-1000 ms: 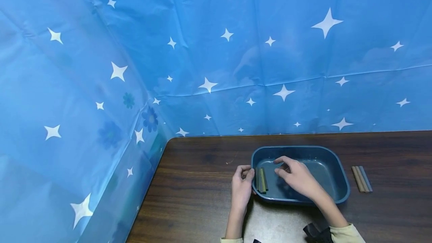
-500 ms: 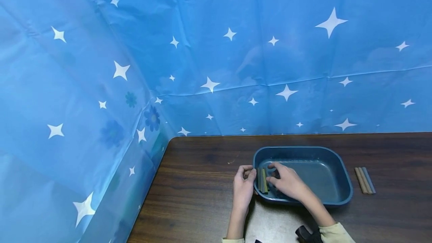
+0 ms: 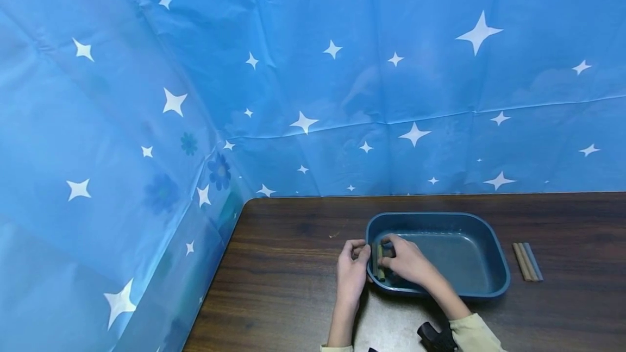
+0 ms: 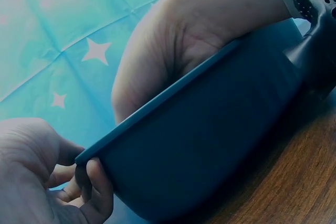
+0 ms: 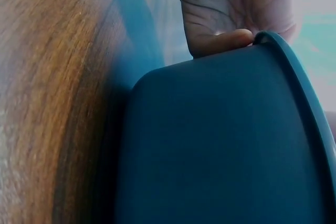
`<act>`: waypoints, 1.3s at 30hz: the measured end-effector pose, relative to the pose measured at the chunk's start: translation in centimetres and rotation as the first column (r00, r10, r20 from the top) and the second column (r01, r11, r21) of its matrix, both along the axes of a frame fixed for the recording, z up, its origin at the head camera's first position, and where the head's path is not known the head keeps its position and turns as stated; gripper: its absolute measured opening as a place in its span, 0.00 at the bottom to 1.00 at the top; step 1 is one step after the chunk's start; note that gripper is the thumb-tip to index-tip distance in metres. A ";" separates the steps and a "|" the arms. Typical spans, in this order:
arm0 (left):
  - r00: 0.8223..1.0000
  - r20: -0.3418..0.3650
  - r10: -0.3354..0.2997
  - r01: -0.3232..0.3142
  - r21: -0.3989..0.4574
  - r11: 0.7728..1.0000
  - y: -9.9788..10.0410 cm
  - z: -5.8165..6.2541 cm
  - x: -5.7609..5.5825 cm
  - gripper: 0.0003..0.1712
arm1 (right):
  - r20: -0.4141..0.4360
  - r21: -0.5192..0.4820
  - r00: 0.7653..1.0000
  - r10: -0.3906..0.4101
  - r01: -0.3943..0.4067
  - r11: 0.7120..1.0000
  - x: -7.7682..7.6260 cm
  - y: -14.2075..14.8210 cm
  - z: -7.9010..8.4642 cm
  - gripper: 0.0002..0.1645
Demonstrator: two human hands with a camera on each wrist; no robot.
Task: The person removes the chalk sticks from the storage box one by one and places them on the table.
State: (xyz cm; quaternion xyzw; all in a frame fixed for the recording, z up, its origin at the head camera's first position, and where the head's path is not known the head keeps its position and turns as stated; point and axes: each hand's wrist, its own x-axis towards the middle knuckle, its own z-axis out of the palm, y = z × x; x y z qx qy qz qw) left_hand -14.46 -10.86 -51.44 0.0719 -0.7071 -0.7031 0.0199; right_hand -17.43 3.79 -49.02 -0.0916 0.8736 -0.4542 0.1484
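Note:
A blue-grey plastic basin with rounded corners stands on the table. My left hand grips its left rim; in the left wrist view, that hand's thumb and fingers pinch the edge. Several thin, dark and olive-green sticks lie side by side inside, against the left wall. Over them, my right hand reaches into the basin, with thumb and forefinger bent at the olive stick. I cannot tell whether it pinches the stick. In the left wrist view the basin wall hides the right fingertips.
To the right of the basin, 3 more sticks, brownish and grey-blue, lie together on the dark wooden table. A blue sheet with white stars hangs behind the table and along its left side. A black wrist device sits by the right sleeve.
My right hand has moved left within the basin, from its middle to the sticks at the left wall. The olive stick has shifted slightly toward that wall. My left hand keeps gripping the rim.

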 end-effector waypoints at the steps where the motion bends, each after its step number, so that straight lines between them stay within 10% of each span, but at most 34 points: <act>1: 1.000 0.004 0.000 0.000 0.000 1.000 0.0 0.0 0.0 0.15 | 0.008 -0.006 1.000 0.001 -0.001 1.000 0.0 -0.1 0.0 0.30; 14: 1.000 0.026 0.012 -0.012 -0.001 1.000 -0.3 0.2 0.1 0.15 | 0.094 -0.055 0.996 -0.003 0.008 0.998 -0.5 -0.8 0.1 0.32; 39: 1.000 -0.007 0.015 -0.015 0.016 1.000 0.3 0.2 0.0 0.15 | -0.043 -0.101 0.997 -0.067 0.062 0.993 -0.5 2.2 0.9 0.27</act>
